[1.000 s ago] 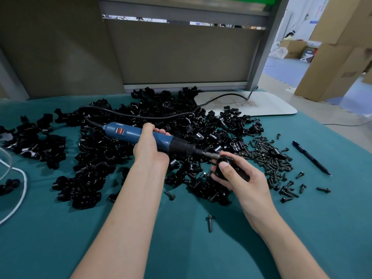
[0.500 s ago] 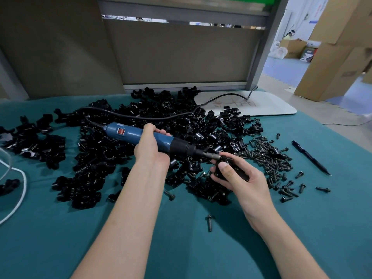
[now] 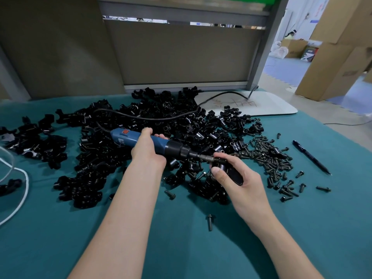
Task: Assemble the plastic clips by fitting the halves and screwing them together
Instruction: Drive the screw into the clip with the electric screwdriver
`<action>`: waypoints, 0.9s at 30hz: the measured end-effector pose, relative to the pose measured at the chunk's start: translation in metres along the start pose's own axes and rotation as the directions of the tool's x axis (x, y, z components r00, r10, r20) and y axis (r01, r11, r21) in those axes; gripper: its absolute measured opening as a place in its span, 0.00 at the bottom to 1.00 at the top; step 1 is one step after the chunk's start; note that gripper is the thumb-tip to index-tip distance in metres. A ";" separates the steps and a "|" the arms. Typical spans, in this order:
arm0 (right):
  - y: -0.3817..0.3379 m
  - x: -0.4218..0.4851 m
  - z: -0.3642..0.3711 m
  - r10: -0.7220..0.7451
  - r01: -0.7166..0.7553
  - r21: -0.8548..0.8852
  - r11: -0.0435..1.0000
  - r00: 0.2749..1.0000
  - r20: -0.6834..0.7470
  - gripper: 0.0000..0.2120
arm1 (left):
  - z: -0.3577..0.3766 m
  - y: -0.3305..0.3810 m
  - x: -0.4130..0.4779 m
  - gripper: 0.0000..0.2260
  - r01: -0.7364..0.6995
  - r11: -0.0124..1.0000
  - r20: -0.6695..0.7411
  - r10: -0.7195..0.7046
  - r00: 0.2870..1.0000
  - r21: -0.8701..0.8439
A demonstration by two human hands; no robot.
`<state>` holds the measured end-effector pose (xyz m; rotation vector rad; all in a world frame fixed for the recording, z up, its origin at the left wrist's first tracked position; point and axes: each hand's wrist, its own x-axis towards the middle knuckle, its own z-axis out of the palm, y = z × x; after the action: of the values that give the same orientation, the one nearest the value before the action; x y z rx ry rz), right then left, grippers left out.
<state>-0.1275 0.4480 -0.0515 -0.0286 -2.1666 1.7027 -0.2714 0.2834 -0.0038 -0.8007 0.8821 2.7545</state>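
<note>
While the left hand point(image 3: 148, 151) grips the screwdriver point(image 3: 153, 142) pointing rightward, the right hand point(image 3: 239, 182) holds the clip point(image 3: 231, 172).

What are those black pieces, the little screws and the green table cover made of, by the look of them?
Clips: likely moulded plastic, glossy, with bright glints on the curved edges.
Screws: probably dark-finished metal, with a dull sheen and threaded shanks.
Table cover: seems to be teal cloth, matt, with soft shading and no glare.
</note>
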 end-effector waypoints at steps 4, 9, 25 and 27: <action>0.000 0.002 -0.002 0.046 -0.046 0.087 0.995 0.999 0.000 0.11 | 0.000 0.016 -0.002 0.14 -0.011 0.999 -0.005 0.011 1.000 0.039; -0.005 0.006 -0.007 0.201 -0.166 0.443 0.881 0.979 -0.034 0.18 | 0.001 0.018 -0.010 0.16 -0.061 0.971 -0.069 0.079 0.994 0.232; -0.006 0.009 -0.008 0.319 -0.216 0.601 0.770 0.945 -0.069 0.16 | 0.024 -0.008 -0.052 0.13 -0.748 0.163 0.644 0.414 0.643 0.643; -0.006 0.008 -0.009 0.342 -0.222 0.601 0.768 0.935 -0.093 0.17 | 0.023 -0.025 -0.063 0.11 -0.807 -0.136 0.818 0.052 0.573 0.574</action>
<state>-0.1308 0.4572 -0.0418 -0.3618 -1.4684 2.3633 -0.2204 0.3189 0.0327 0.8240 2.7398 1.4419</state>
